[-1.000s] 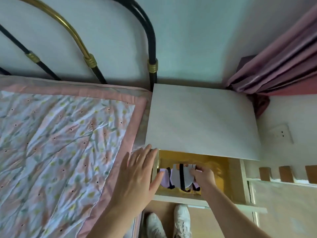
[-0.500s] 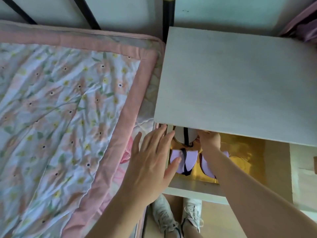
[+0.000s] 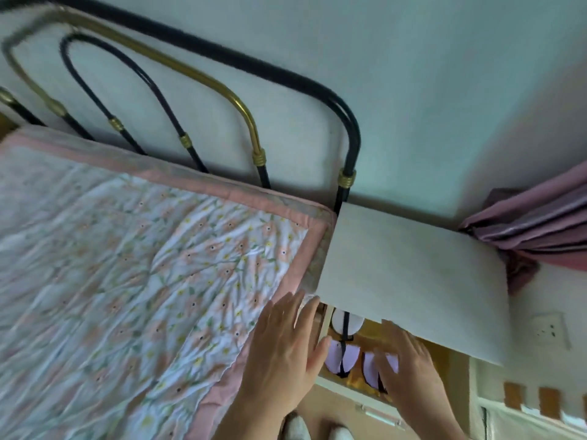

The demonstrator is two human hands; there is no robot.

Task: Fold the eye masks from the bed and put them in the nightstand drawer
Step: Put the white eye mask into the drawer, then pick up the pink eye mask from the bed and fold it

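The nightstand drawer [image 3: 344,386] stands pulled out under the white nightstand top [image 3: 413,281], showing a yellow inside. Folded eye masks lie in it: a white one [image 3: 338,322] at the back with a black strap, a lilac one [image 3: 333,357] in front of it, and another lilac one [image 3: 368,365] partly under my right hand. My right hand [image 3: 406,363] hovers flat over the drawer, fingers spread, holding nothing. My left hand [image 3: 286,347] rests open at the bed's edge beside the drawer's left side.
The bed [image 3: 127,281] has a floral quilt with a pink border and a black and brass headboard [image 3: 247,122]. A pink curtain [image 3: 540,223] hangs at the right. My white shoes [image 3: 295,425] show below on the floor. A wall socket [image 3: 549,330] sits right of the nightstand.
The view has tilted up and back, showing the headboard again. My right hand has come out from under the nightstand top and now lies over the front lilac mask.
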